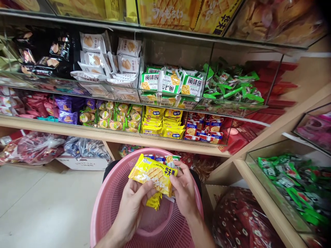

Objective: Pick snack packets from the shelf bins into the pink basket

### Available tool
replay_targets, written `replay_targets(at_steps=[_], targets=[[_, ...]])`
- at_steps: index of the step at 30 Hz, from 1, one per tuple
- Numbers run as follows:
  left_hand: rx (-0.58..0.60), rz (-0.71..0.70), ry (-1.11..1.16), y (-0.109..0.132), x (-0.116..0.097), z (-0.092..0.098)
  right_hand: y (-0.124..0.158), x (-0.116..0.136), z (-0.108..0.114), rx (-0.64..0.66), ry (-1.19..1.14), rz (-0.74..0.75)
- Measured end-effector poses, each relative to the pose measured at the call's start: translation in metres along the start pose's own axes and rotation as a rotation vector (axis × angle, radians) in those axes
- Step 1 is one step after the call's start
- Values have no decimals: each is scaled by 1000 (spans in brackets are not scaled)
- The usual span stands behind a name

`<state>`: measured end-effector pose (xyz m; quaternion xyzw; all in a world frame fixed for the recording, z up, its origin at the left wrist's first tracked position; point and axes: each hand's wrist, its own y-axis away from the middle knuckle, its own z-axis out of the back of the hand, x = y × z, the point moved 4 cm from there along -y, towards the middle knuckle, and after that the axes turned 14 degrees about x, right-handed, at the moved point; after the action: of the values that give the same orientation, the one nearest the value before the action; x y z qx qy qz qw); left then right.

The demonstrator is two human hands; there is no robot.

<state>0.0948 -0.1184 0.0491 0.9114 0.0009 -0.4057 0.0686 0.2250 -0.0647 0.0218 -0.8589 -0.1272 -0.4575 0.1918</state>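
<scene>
Both hands hold a yellow waffle-biscuit packet (152, 174) above a pink plastic mesh basket (102, 196). My left hand (131, 206) grips its lower edge, and my right hand (184, 189) grips its right end. A smaller yellow packet (153, 201) hangs just below, partly hidden by the hands and apparently held with the larger one. Behind the held packet, several snack packets (156, 159) lie in the basket, mostly hidden.
Glass-fronted wooden shelves (113, 132) ahead hold bins of packaged biscuits and sweets. A glass bin of green-wrapped snacks (287, 182) stands at the right. Bagged goods and a white carton (82, 163) sit on the tiled floor at the left.
</scene>
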Motion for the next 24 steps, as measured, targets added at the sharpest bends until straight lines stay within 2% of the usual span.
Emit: replay_targets(at_steps=[4, 7, 11, 24], targets=[[11, 21, 50, 0, -4, 4, -1, 1, 0, -11, -1, -6], [72, 63, 120, -2, -7, 0, -1, 0, 0, -19, 2, -8], [90, 73, 145, -3, -9, -4, -1, 0, 2, -29, -2, -9], [61, 75, 105, -2, -4, 2, -1, 1, 2, -33, -3, -3]])
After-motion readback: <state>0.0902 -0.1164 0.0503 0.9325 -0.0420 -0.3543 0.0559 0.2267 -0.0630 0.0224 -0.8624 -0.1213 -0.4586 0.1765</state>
